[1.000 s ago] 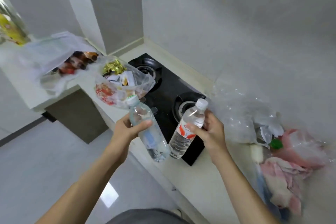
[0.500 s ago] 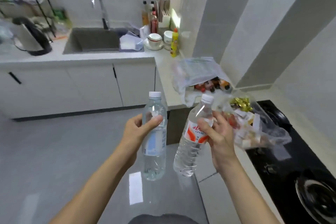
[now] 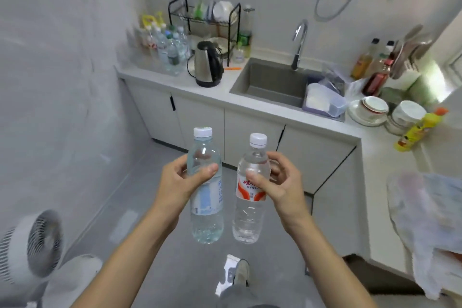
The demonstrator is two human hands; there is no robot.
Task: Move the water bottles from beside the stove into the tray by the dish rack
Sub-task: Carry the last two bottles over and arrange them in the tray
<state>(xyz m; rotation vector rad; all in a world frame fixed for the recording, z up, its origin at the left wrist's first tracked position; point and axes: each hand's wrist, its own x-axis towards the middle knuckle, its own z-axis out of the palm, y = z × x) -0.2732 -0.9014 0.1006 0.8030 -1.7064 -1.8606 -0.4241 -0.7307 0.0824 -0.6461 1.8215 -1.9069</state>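
- The left hand point(image 3: 178, 184) is curled round the upper body of the blue-label bottle point(image 3: 206, 189), thumb across the front and fingers behind.
- The right hand point(image 3: 280, 186) is wrapped round the upper body of the red-label bottle point(image 3: 250, 192), thumb pressed on the top of the label, fingers bent round the far side.
- Both bottles stand nearly upright, long axes vertical, white caps up and bases down, side by side and just apart, in the air over the grey floor point(image 3: 160, 245).
- Well beyond them, on the far left of the table point(image 3: 225, 97), a cluster of bottles point(image 3: 168, 47) stands just left of the black dish rack point(image 3: 205, 25); the tray under them is too blurred to make out.
- A steel kettle point(image 3: 207, 64) stands in front of the rack, and the sink point(image 3: 272, 82) lies to its right.
- A white fan point(image 3: 30, 245) is on the floor at lower left.
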